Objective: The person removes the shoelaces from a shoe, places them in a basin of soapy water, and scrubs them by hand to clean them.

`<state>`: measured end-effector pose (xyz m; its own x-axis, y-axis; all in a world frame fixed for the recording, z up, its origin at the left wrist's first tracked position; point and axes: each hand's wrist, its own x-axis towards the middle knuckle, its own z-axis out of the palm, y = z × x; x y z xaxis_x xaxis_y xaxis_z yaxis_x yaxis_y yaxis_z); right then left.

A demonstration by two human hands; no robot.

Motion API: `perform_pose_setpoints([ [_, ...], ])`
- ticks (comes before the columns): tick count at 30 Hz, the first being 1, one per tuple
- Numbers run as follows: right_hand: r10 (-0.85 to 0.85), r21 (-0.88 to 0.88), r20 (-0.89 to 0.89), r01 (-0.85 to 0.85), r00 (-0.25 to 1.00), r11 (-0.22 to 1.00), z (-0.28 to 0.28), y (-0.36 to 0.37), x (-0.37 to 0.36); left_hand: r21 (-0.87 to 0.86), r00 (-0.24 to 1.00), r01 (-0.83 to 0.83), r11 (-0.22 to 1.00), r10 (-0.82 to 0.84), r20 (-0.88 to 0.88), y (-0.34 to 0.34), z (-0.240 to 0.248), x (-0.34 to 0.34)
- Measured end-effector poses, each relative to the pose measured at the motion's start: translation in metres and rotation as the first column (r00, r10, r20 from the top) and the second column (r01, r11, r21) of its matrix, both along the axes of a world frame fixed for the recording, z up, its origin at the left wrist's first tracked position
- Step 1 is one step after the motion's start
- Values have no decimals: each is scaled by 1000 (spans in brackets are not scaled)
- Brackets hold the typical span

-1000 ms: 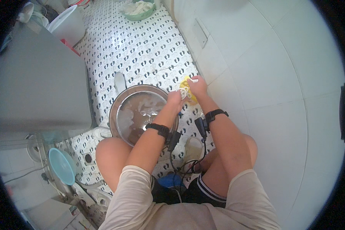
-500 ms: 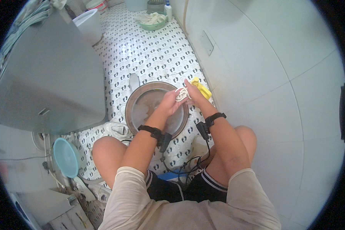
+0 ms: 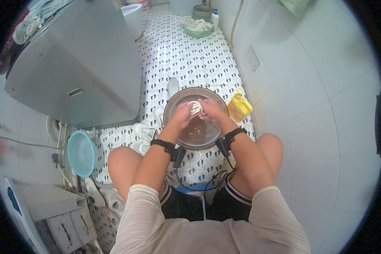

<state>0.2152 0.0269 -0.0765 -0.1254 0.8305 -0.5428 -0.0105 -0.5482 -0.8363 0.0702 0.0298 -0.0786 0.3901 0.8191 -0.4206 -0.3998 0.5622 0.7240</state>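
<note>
A bundle of looped white shoelaces [image 3: 195, 108] is gathered between my two hands, above a round metal basin [image 3: 194, 90] of murky brownish water. My left hand [image 3: 183, 115] grips the bundle from the left with bent fingers. From the other side my right hand [image 3: 213, 110] pinches the laces, its fingertips close to the left ones. Just right of the basin stands a yellow bottle [image 3: 240, 109] with a pump top. White shoes [image 3: 145, 131] lie left of the basin, and a pale, sole-shaped piece [image 3: 173, 86] rests against its far left rim.
A large grey appliance [image 3: 78, 72] stands at left. Below it is a light-blue basin [image 3: 81, 154]. A green basin [image 3: 198, 34] with whitish items and a white pump bottle [image 3: 215, 22] stand at the far end. A tiled wall [image 3: 300, 110] bounds the right. Black cables hang between my forearms.
The view has shifted, so the surroundings appear farther right. My hands now sit over the basin's middle instead of its right rim, still holding the laces, and the yellow bottle is uncovered.
</note>
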Motion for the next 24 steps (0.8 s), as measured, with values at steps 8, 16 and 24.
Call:
perform_pose_setpoints([
  [8, -108, 29, -78, 111, 991, 993, -29, 8, -14, 27, 989, -1, 1000, 5, -148, 11, -40, -18],
  [16, -54, -74, -29, 52, 998, 996, -66, 14, -4, -183, 991, -17, 983, -8, -133, 24, -72, -10],
  [24, -10, -172, -87, -6, 996, 985, -97, 15, -3, -268, 985, -88, 959, 43, -169, 27, -104, -13],
])
